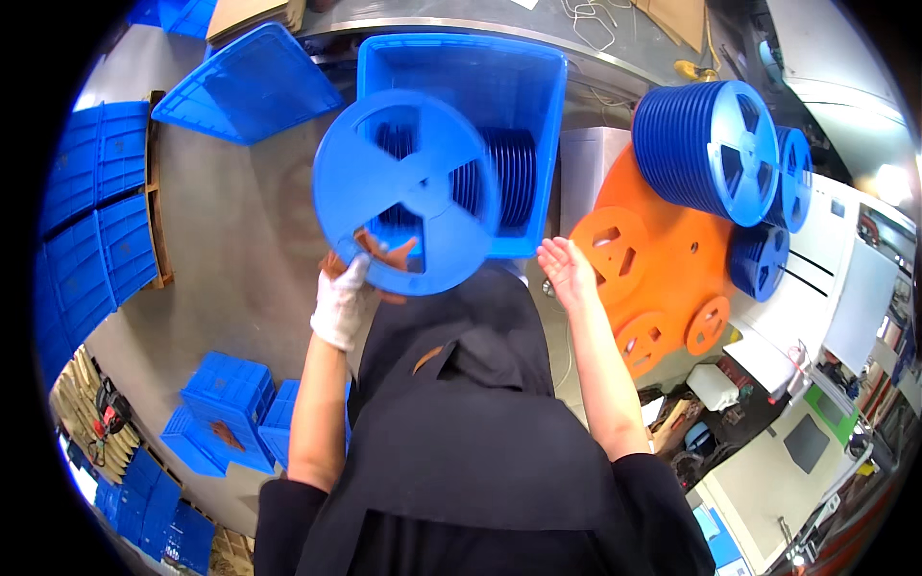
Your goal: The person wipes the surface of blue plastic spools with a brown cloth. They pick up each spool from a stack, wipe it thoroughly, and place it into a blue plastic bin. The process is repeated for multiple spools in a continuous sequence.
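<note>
Black clothing [480, 470] is being seen nearest the head camera, spreading between and below both hands. A blue reel [437, 197] is being gripped near its lower-left edge by the left hand [342, 296], over which a white glove [336, 315] is being worn. That hand's fingers are being clamped on the reel, which is being held above and to the right of it, partly in front of a blue bin [544, 125]. Dark reels [511, 178] are being held upright in the bin, beyond the left hand. The right hand [570, 276], bare, is being held apart from the reel, fingers extended and opened, near the bin's lower-right corner. To its right, an orange board [672, 288] is being seen, and beyond that, stacked blue reels [672, 144]. Far left of the gloved hand, blue crates [125, 235] are being stacked on one another.
</note>
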Demonstrator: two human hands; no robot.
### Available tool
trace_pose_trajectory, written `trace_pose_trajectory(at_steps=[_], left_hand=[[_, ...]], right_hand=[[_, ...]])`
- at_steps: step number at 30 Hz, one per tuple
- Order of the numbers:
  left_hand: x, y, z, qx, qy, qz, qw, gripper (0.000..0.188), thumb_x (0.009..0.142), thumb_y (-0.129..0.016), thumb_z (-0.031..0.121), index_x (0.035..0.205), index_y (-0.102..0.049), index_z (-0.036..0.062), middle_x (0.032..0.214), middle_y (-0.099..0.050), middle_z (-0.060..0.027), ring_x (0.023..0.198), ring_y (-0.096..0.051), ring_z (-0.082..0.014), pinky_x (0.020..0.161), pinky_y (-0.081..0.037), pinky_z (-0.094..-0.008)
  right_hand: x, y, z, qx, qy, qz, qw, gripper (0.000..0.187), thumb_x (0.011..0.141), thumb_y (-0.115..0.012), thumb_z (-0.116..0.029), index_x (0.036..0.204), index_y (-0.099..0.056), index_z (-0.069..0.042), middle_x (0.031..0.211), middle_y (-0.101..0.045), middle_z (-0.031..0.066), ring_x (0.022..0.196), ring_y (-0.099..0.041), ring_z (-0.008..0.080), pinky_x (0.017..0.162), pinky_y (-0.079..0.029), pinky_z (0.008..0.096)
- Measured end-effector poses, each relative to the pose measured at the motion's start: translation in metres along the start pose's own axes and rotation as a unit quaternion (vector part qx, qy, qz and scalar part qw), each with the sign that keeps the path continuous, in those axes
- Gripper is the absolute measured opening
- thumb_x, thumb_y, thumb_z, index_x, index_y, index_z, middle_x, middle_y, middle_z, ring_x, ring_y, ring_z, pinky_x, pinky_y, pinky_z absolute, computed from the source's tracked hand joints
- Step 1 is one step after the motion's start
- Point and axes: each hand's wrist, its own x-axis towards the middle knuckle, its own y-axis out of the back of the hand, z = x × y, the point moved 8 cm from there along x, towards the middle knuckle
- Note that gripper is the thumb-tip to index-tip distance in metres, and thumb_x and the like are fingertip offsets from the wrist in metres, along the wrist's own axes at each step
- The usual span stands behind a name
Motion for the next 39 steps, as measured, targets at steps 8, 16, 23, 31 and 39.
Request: trace_pose_trajectory(at_steps=[8,16,23,31,39], left_hand=[[0.012,0.066,-0.079,0.148,-0.028,0.180,0.972,0.037,0.086,-0.065,0.019,0.118,-0.054,0.0036,0.106,-0.062,-0.0099,0.094,-0.061,-0.0201,0.081,-0.051,-0.0336],[0.070,0.045,-0.123,0.061,-0.009,0.185,0.981,0.052,0.078,-0.076,0.018,0.123,-0.052,0.0073,0.112,-0.061,-0.0108,0.104,-0.060,-0.0253,0.093,-0.049,-0.0406],[0.173,-0.035,-0.149,0.131,0.046,0.086,0.987,0.027,0.086,-0.063,0.012,0.110,-0.060,0.0014,0.095,-0.067,-0.0087,0.085,-0.066,-0.0192,0.072,-0.054,-0.0295],[0.260,-0.108,-0.279,0.539,0.107,-0.121,0.827,0.053,0.083,-0.067,0.030,0.126,-0.051,0.0021,0.110,-0.063,-0.0191,0.098,-0.062,-0.0284,0.084,-0.049,-0.0362],[0.194,-0.032,-0.273,0.530,0.145,-0.079,0.832,0.047,0.082,-0.065,0.024,0.124,-0.055,0.0072,0.118,-0.060,-0.0192,0.110,-0.057,-0.0344,0.091,-0.047,-0.0403]], right_hand=[[0.190,0.006,0.037,-0.383,0.038,0.048,0.922,0.060,0.092,-0.060,-0.030,0.140,-0.036,-0.003,0.145,-0.036,0.0196,0.134,-0.037,0.0309,0.105,-0.036,0.0402],[0.261,0.000,0.040,-0.538,0.183,0.209,0.796,0.074,0.085,-0.066,-0.028,0.142,-0.030,0.003,0.140,-0.037,0.0254,0.131,-0.037,0.0385,0.111,-0.029,0.0401],[0.261,-0.016,0.094,-0.456,0.284,0.023,0.843,0.063,0.089,-0.060,-0.030,0.140,-0.034,-0.005,0.135,-0.042,0.0176,0.126,-0.040,0.0282,0.107,-0.031,0.0434],[0.217,-0.040,0.138,-0.484,0.317,-0.193,0.793,0.054,0.090,-0.058,-0.028,0.137,-0.041,-0.006,0.137,-0.046,0.0155,0.129,-0.040,0.0285,0.109,-0.029,0.0413],[0.123,0.054,0.129,-0.530,-0.013,-0.131,0.838,0.046,0.090,-0.061,-0.023,0.129,-0.051,-0.002,0.124,-0.056,0.0152,0.119,-0.053,0.0262,0.100,-0.042,0.0354]])
